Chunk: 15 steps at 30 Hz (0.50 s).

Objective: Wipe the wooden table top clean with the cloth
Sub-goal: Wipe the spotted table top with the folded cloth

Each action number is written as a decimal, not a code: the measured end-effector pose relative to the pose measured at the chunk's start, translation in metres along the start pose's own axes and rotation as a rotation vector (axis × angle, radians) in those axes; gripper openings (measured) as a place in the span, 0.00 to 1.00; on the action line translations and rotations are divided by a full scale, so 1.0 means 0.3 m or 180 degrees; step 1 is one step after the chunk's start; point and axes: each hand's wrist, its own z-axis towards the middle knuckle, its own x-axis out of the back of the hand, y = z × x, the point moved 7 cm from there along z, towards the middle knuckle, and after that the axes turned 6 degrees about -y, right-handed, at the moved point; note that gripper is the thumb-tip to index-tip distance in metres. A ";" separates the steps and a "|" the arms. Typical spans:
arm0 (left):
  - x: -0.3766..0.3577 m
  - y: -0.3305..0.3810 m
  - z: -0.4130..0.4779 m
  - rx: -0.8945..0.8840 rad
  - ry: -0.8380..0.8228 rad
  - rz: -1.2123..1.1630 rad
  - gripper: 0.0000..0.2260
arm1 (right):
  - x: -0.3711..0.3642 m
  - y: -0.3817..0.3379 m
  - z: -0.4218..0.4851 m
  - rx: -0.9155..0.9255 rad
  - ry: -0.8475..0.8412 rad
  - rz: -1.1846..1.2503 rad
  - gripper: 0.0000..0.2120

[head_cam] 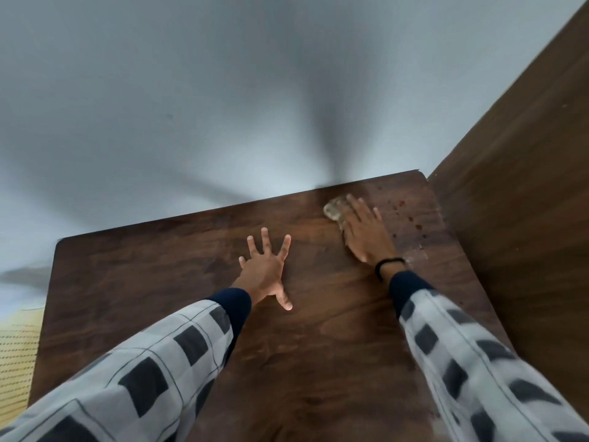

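The dark wooden table top (165,282) fills the lower half of the view. My right hand (366,232) lies flat near the far right corner, pressing a crumpled pale cloth (334,208) onto the wood; most of the cloth is hidden under my palm and fingers. Small reddish-dark spots (409,216) dot the table just right of that hand. My left hand (266,271) rests in the middle of the table with fingers spread wide and nothing in it.
A grey wall (223,106) rises directly behind the table's far edge. A tall dark wooden panel (522,193) stands against the table's right side. Yellow patterned fabric (16,358) shows past the table's left edge.
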 end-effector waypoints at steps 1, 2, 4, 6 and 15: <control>-0.002 0.000 0.003 -0.0011 0.0003 -0.0020 0.71 | 0.030 0.038 0.043 -0.0180 0.0007 0.0022 0.25; -0.004 0.001 0.004 -0.0021 0.0017 -0.0036 0.71 | 0.051 0.064 0.076 -0.0356 0.0009 0.0046 0.25; -0.004 -0.004 0.004 -0.0005 0.0036 -0.0041 0.71 | 0.061 0.056 0.091 -0.0567 0.0078 0.0088 0.26; -0.009 -0.008 0.008 0.0001 0.0036 -0.0031 0.71 | 0.007 -0.013 0.018 -0.0515 0.0142 0.0085 0.27; -0.014 -0.011 0.020 -0.0008 0.0104 -0.0061 0.72 | 0.021 0.117 -0.023 -0.0457 0.0130 0.0009 0.25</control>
